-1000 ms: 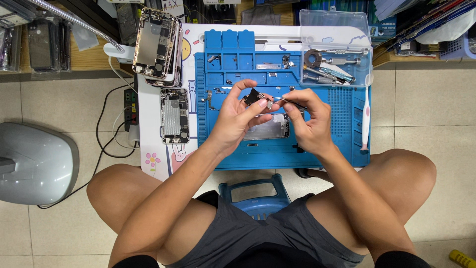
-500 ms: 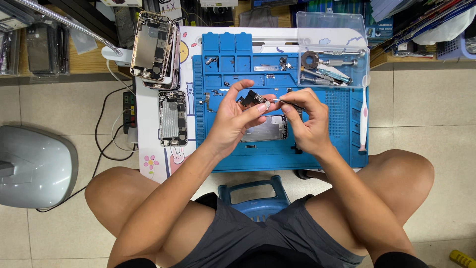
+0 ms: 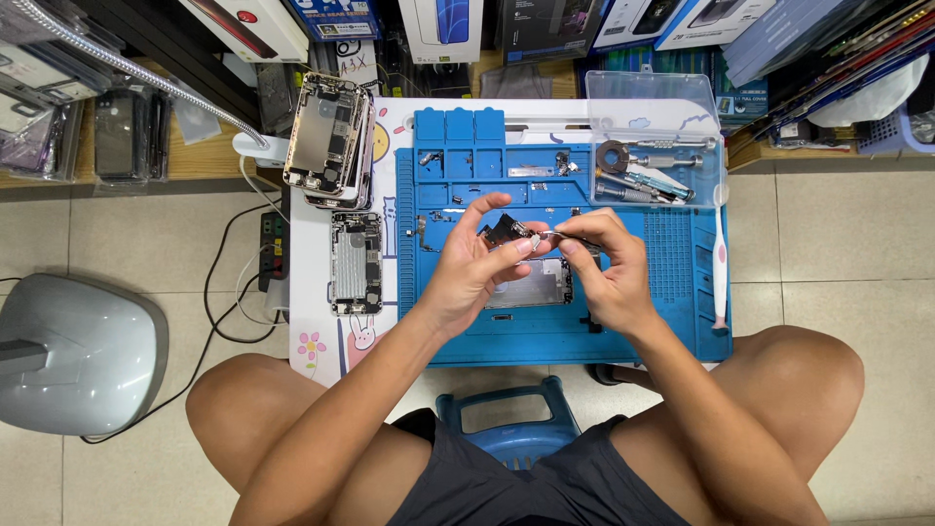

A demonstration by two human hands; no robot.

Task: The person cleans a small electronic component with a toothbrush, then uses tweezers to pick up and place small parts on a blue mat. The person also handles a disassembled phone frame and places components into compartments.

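My left hand pinches a small black phone part between thumb and fingers, just above the blue work mat. Close to it on the right, my right hand grips thin metal tweezers whose tips touch the black part. Below both hands an opened phone body with a silver inner plate lies flat on the mat, partly hidden by my fingers.
An opened phone lies on the white table left of the mat, and a stack of phone shells sits above it. A clear lid with screwdrivers rests at the mat's top right. A pink toothbrush lies along the right edge. A grey rounded device stands on the floor.
Both hands stay together over the mat with the black part and tweezers; my left fingers have spread slightly. The phone body has not moved.
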